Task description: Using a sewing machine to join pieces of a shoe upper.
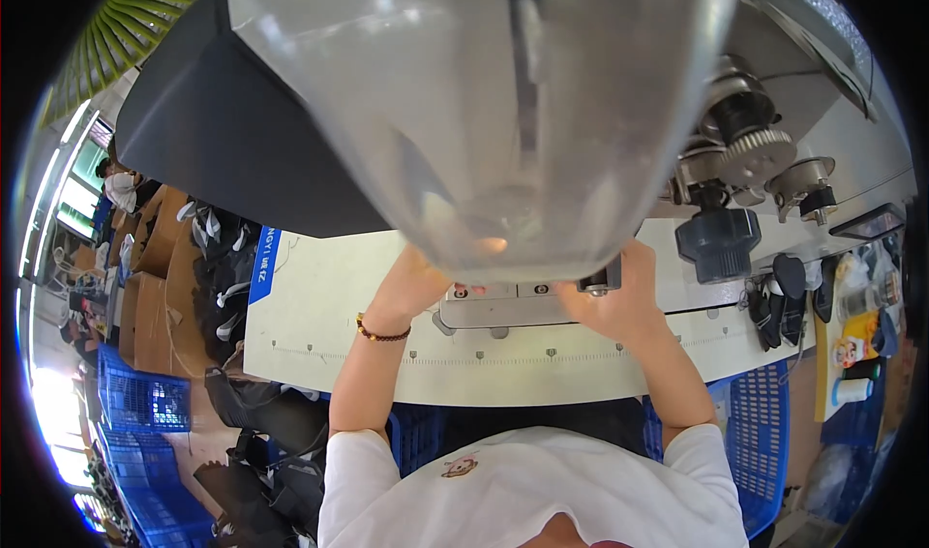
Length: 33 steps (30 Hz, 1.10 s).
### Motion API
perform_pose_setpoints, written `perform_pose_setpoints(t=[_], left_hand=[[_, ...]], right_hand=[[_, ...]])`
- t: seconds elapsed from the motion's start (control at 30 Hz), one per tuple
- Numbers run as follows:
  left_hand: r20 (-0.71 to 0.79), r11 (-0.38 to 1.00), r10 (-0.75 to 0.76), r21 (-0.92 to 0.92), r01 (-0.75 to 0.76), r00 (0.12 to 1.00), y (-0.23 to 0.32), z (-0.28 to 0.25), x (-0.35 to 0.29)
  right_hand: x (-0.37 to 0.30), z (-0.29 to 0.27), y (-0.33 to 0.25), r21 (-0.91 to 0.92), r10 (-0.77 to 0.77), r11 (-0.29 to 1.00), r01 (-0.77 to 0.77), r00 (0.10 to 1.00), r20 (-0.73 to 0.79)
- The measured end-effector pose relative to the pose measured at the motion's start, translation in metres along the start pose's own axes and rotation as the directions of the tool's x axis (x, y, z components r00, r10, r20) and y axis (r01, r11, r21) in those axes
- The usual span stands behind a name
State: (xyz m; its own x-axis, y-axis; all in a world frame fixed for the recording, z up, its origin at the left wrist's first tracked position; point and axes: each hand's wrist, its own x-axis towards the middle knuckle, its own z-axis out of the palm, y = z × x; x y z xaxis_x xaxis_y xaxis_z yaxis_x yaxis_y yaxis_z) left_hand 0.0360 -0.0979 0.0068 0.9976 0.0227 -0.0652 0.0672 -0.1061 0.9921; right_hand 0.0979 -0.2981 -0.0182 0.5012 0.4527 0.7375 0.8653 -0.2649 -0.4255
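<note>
A large sewing machine head (pixel 474 113), grey and blurred close up, hangs over the middle of a pale table (pixel 503 364). Both my forearms reach under it. My left hand (pixel 418 285), with a beaded bracelet (pixel 383 328) at the wrist, lies at the left of a metal plate (pixel 494 308) set in the table. On the plate's right side is my right hand (pixel 624 296), beside a small dark metal machine part (pixel 602 277). The machine head covers most fingers of both hands, so whatever they touch or hold is hidden.
Dark knobs and tension discs (pixel 718 243) jut out at the right. Black shoe-like pieces (pixel 779 296) lie on the table's right end, near thread spools (pixel 852 391). Blue baskets (pixel 760 432) stand below; cardboard boxes (pixel 150 321) and piled black pieces (pixel 218 277) are at left.
</note>
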Motion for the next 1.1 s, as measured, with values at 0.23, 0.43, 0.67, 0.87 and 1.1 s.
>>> perform_pose_setpoints(t=[0.23, 0.43, 0.67, 0.87, 1.1], left_hand=[[0.040, 0.939, 0.283, 0.194, -0.285, 0.958, -0.021, -0.008, 0.003], [0.015, 0.918, 0.364, 0.164, -0.362, 0.931, -0.026, 0.000, 0.007], [-0.129, 0.935, 0.265, 0.275, -0.222, 0.956, -0.026, 0.001, 0.011], [0.020, 0.956, 0.117, 0.270, -0.118, 0.993, -0.021, -0.006, 0.012], [0.147, 0.895, 0.413, 0.119, -0.431, 0.899, -0.061, -0.028, 0.030]], right_hand=[[0.026, -0.002, 0.022, -0.162, -0.336, 0.939, 0.304, 0.912, -0.237], [-0.004, 0.019, 0.066, 0.005, -0.025, 1.000, 0.025, 0.995, 0.095], [0.005, 0.016, 0.052, 0.009, -0.078, 0.997, 0.078, 0.997, 0.005], [0.000, 0.014, 0.056, 0.103, 0.045, 0.994, -0.047, 0.999, 0.022], [0.010, 0.010, 0.039, -0.015, 0.010, 1.000, -0.010, 0.999, -0.043]])
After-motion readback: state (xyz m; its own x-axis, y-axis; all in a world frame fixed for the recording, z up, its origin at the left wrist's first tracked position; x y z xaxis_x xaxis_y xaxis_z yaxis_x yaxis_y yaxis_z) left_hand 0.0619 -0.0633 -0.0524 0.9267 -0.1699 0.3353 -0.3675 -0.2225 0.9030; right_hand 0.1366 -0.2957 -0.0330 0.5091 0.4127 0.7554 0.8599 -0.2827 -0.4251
